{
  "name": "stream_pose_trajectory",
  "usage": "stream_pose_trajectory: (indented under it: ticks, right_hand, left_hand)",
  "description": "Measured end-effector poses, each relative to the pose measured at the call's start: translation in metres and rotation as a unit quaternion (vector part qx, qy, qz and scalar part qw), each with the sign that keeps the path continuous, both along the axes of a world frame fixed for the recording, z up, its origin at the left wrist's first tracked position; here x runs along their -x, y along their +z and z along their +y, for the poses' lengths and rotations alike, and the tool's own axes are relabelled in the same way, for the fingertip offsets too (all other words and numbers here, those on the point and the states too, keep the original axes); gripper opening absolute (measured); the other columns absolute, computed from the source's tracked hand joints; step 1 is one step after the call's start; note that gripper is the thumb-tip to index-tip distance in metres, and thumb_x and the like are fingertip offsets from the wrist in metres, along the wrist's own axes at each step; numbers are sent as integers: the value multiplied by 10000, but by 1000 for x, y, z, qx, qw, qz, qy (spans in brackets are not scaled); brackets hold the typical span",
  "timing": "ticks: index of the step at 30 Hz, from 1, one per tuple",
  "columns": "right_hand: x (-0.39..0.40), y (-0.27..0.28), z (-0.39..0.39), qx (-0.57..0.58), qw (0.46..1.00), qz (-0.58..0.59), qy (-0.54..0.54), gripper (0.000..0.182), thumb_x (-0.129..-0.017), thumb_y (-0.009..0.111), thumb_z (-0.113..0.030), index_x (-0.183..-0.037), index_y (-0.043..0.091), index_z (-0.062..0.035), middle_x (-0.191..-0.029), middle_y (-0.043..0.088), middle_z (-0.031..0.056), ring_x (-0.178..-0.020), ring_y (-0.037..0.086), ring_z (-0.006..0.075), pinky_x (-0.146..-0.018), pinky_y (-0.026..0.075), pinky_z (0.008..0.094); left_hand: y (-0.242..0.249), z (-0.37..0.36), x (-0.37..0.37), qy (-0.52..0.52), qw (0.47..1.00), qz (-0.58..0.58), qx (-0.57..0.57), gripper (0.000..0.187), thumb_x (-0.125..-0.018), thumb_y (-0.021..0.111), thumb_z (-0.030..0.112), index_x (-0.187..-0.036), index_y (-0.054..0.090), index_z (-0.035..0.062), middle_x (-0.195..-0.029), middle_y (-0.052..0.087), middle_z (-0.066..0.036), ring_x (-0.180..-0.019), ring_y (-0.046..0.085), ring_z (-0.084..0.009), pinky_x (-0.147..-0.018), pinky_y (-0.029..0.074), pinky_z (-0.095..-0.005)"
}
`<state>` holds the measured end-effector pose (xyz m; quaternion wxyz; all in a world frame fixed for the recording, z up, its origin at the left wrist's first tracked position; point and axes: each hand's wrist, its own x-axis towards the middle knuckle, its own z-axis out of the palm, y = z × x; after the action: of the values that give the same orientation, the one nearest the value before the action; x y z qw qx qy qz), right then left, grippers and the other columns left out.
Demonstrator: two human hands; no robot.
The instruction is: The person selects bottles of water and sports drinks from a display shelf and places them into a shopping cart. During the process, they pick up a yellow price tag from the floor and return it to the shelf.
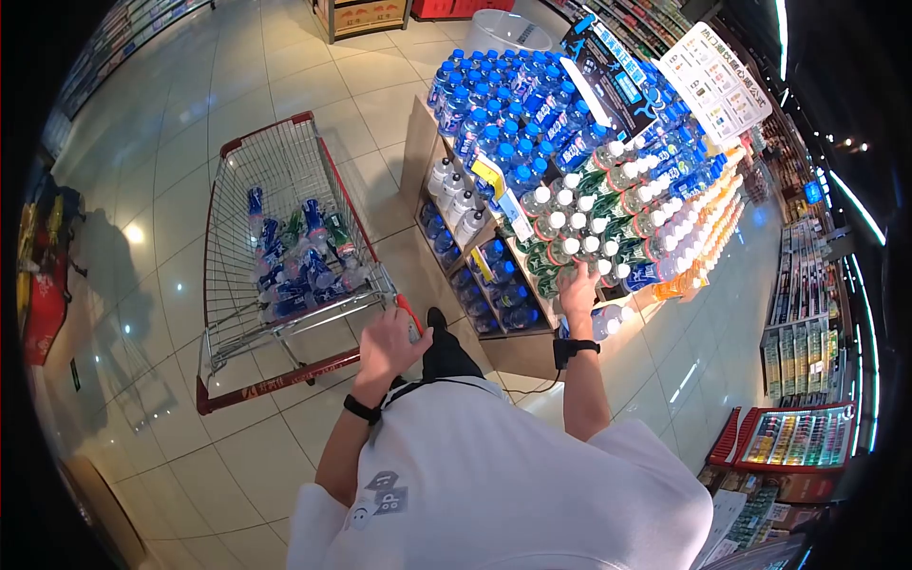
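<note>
My left hand is curled over the right end of the red handle of a shopping cart. Inside the cart's wire basket lies a heap of drink bottles, mostly with blue labels. At the near edge of a bottle display, my right hand has its fingers closed around the top of a white-capped bottle, which they mostly cover. Close around it stand more white-capped bottles with green labels. Both wrists wear black bands.
Blue-capped bottles and orange drinks fill the rest of the display, under printed signs. Its side shelves hold more bottles. A red-framed cooler stands at the lower right, and tiled floor surrounds the cart.
</note>
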<state>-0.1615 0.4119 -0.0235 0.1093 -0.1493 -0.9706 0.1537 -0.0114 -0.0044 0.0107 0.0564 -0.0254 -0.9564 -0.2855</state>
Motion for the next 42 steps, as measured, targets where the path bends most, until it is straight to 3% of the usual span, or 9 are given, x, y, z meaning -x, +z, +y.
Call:
stream_pose_trajectory:
  ticks: [2,14,17,24,25,28,33,39,42]
  right_hand:
    - [-9,9,-5,11,1000,-5,24,451,-946,734,-201,-1338,548,-82,-1282,507,393,-1028,650,585,-916,557,596]
    - [-31,23,-29,-44,992,-28,116,425,-850,832,-272,-1159,612,-79,-1085,709,267,-970,705,495,-841,558,572]
    - [-38,37,-47,16,994,-22,106,427,-788,834,-346,-1030,686,-26,-974,763,257,-934,738,458,-848,584,532]
    - [-27,62,-117,77,984,-5,158,441,-779,853,-365,-996,737,1,-853,756,259,-837,760,437,-761,594,490]
    - [-24,64,-129,74,982,1,172,480,-772,843,-443,-986,737,-27,-835,757,253,-840,761,436,-763,598,511]
    - [-18,92,-172,153,961,11,229,389,-795,862,-325,-963,690,-18,-821,744,234,-812,745,442,-736,589,496]
    - [2,111,-219,143,924,101,341,357,-819,869,-224,-992,626,-27,-867,738,241,-800,729,452,-699,576,474]
    - [6,121,-273,264,865,176,388,334,-859,861,-180,-1046,626,-34,-859,705,172,-763,723,324,-683,568,406]
    - [6,92,-299,266,837,200,435,362,-850,876,-185,-1061,625,-31,-922,708,178,-797,725,322,-693,568,398]
  left_hand:
    - [-4,-1,1,-1,1000,17,2,497,-869,769,481,-992,656,13,-938,654,-139,-873,682,-341,-733,574,-447]
    - [-13,-8,15,5,999,52,2,502,-876,758,480,-1001,681,0,-949,677,-148,-879,706,-333,-713,580,-442]
    - [-8,-9,19,14,998,55,6,494,-871,758,474,-987,689,-1,-955,695,-156,-873,711,-334,-713,582,-447]
    - [-14,-13,25,12,994,105,-6,479,-861,768,457,-1014,682,10,-920,673,-155,-818,701,-366,-695,572,-467]
    - [-15,-13,25,15,994,106,-4,479,-861,768,457,-1014,682,10,-920,673,-155,-818,701,-366,-695,572,-467]
    - [-15,-12,26,17,996,84,13,491,-864,761,469,-1019,686,10,-918,674,-155,-810,701,-365,-692,571,-466]
    - [-11,-10,24,17,998,39,35,520,-870,742,499,-1045,699,11,-994,707,-147,-896,723,-327,-730,592,-439]
    - [-8,-6,16,17,999,35,29,661,-911,703,531,-1230,672,-46,-1000,698,-169,-915,708,-349,-770,576,-458]
    - [-18,-4,15,11,998,40,43,654,-903,706,542,-1186,676,-47,-991,697,-167,-929,710,-340,-783,580,-457]
